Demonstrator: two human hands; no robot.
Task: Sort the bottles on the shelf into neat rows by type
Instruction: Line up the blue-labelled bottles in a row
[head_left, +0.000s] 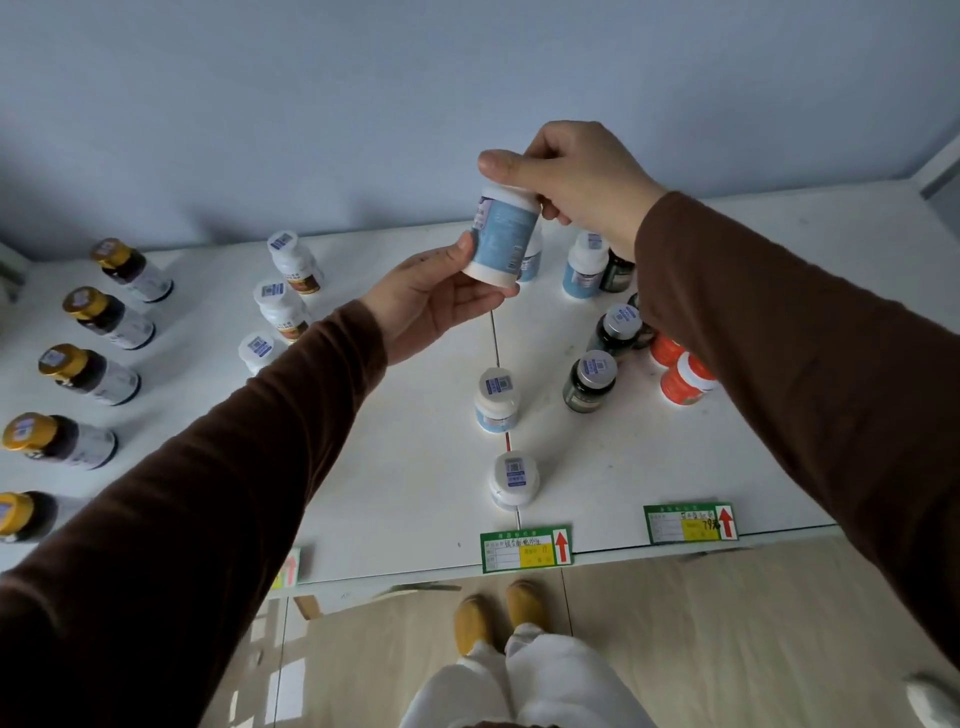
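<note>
A: Head view first. Where is there room on the white shelf (415, 467)?

B: Below the left hand (434, 299) there is a bare strip running down to the front edge, where two green price tags (525, 550) are fixed. A seam runs down the shelf under the hands, and two blue-label bottles (497, 397) stand on it, one nearer the edge than the other.

A: And to the sides?

B: Left of the left forearm stand three white bottles with dark labels (283, 306), and further left a column of gold-capped dark bottles (88, 371). Under the right forearm are dark green bottles with grey caps (592, 382) and orange bottles (685, 382), close together. More blue-label bottles stand just behind the hands, near the grey-blue wall (311, 104).

A: The held bottle?

B: A white bottle with a pale blue label (503, 234), lifted off the shelf and tilted. The right hand (576, 179) grips its cap from above, thumb across the top. The left hand cups its base, thumb on the label, fingers curled beneath.

A: So both hands are clamped on it?

B: Yes, both together.
</note>
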